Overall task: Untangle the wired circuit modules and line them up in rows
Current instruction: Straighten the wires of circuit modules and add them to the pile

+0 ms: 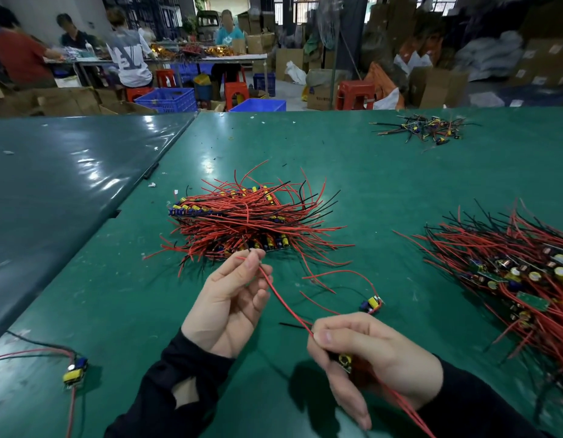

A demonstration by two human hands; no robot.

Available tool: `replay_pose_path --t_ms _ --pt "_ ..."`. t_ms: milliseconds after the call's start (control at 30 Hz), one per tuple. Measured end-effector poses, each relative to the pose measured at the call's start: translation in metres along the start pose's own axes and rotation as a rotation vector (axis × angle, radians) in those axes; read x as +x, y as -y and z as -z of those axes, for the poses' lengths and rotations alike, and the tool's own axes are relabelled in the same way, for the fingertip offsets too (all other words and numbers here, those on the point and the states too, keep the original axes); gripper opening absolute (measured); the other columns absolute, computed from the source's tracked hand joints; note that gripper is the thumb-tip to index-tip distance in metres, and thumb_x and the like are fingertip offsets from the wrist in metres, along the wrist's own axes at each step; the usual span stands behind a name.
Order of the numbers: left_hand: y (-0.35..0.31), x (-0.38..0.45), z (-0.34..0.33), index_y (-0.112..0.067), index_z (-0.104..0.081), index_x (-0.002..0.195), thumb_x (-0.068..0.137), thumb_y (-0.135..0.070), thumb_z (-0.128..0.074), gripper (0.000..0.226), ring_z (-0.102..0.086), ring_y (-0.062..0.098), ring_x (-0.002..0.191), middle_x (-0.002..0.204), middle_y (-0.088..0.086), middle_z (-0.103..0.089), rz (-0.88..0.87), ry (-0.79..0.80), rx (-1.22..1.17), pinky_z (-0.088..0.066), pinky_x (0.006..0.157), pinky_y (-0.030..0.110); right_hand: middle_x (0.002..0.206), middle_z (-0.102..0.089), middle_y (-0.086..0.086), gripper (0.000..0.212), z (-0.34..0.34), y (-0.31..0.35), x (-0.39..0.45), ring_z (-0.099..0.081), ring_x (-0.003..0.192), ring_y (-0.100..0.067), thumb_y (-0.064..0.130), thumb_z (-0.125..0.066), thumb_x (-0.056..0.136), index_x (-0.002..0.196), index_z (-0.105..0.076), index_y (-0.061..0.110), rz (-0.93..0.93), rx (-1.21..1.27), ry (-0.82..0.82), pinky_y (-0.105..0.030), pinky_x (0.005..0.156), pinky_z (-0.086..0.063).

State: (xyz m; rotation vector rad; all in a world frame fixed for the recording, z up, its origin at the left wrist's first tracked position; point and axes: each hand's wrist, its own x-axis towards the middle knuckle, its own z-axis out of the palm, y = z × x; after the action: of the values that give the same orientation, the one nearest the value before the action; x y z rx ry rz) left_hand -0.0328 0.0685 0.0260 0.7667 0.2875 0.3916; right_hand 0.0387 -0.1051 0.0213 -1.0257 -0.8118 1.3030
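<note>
Broadly, the green table point(353, 159) fills the lower two thirds of the frame, and the work sits in three groups on it. At centre is the laid-out stack of modules point(242, 216), their boards roughly in rows with red and black leads fanning right. At the right edge lies the tangled heap point(510, 273), still unsorted; a smaller scrap pile point(428, 128) sits at upper right. Two loose modules lie apart: one at lower left point(75, 371), one just right of centre point(372, 305).

The right hand point(368, 352) grips a single module point(346, 361) between curled fingers and thumb, low in the frame. Its red wire point(286, 301) runs up and left to the left hand point(233, 298), which pinches the far end between thumb and fingertips just below the stack.

The step in hand looks like straightening this one lead before placing the module. To do it well, I would keep the wire lightly taut between the two hands, draw the pinching fingers along it instead of tugging, and check that no second lead is looped round it. When setting it down, the board should probably go against the near edge of the stack, leads pointing the same way as the others, so the rows stay readable and nothing snags.
</note>
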Motion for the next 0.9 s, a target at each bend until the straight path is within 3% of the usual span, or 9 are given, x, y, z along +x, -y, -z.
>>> replay_pose_path --t_ms 100,167,300,433,667,900 --pt "0.0 0.0 -0.002 -0.014 -0.073 0.057 0.054 -0.015 -0.078 0.006 -0.056 0.005 0.042 0.055 0.004 -0.065 -0.082 -0.046 0.134 -0.045 0.04 0.011 0.044 -0.057 0.002 0.024 0.0 -0.001 0.0 -0.05 0.033 -0.006 0.022 -0.044 0.093 0.073 -0.055 0.016 -0.017 0.006 0.016 -0.018 0.037 -0.035" --pt "0.0 0.002 -0.002 -0.012 -0.073 0.056 0.061 -0.007 -0.067 0.009 -0.056 0.008 0.042 0.054 0.007 -0.065 -0.2 -0.104 0.278 -0.046 0.041 0.014 0.043 -0.056 0.001 0.023 0.001 -0.002 0.001 -0.05 0.032 -0.006 0.021 -0.042 0.092 0.073 -0.053 0.014 -0.013 -0.07 -0.042 -0.019 0.036 -0.033" --pt "0.002 0.003 0.002 -0.009 -0.071 0.059 0.071 0.005 -0.069 0.019 -0.056 0.013 0.044 0.055 0.008 -0.065 -0.384 -0.141 0.549 -0.045 0.041 0.019 0.042 -0.055 0.001 0.022 0.002 -0.004 0.002 -0.05 0.032 -0.007 0.02 -0.042 0.092 0.073 -0.05 0.011 0.001 -0.194 -0.109 -0.019 0.037 -0.032" --pt "0.002 0.006 0.004 -0.003 -0.069 0.067 0.075 0.003 -0.066 0.01 -0.057 0.012 0.044 0.058 0.009 -0.066 -0.282 -0.129 0.526 -0.044 0.041 0.017 0.044 -0.057 0.001 0.021 0.001 -0.005 0.002 -0.05 0.033 -0.008 0.02 -0.043 0.092 0.075 -0.051 0.01 -0.009 -0.264 -0.132 -0.018 0.039 -0.036" --pt "0.008 0.01 0.008 0.0 -0.067 0.082 0.084 0.005 -0.06 0.008 -0.057 0.006 0.046 0.057 0.001 -0.065 -0.171 -0.139 0.582 -0.049 0.047 0.015 0.045 -0.059 -0.005 0.025 0.002 -0.017 0.002 -0.05 0.035 -0.018 0.019 -0.048 0.093 0.07 -0.057 0.016 0.0 -0.61 -0.365 -0.026 0.042 -0.04" --pt "0.011 0.011 0.011 0.001 -0.067 0.082 0.088 0.008 -0.053 0.017 -0.057 0.007 0.047 0.055 0.001 -0.064 -0.196 -0.129 0.641 -0.049 0.049 0.015 0.045 -0.059 -0.005 0.025 0.0 -0.016 0.002 -0.05 0.034 -0.017 0.017 -0.048 0.093 0.069 -0.056 0.016 -0.024 -0.621 -0.376 -0.023 0.041 -0.04"
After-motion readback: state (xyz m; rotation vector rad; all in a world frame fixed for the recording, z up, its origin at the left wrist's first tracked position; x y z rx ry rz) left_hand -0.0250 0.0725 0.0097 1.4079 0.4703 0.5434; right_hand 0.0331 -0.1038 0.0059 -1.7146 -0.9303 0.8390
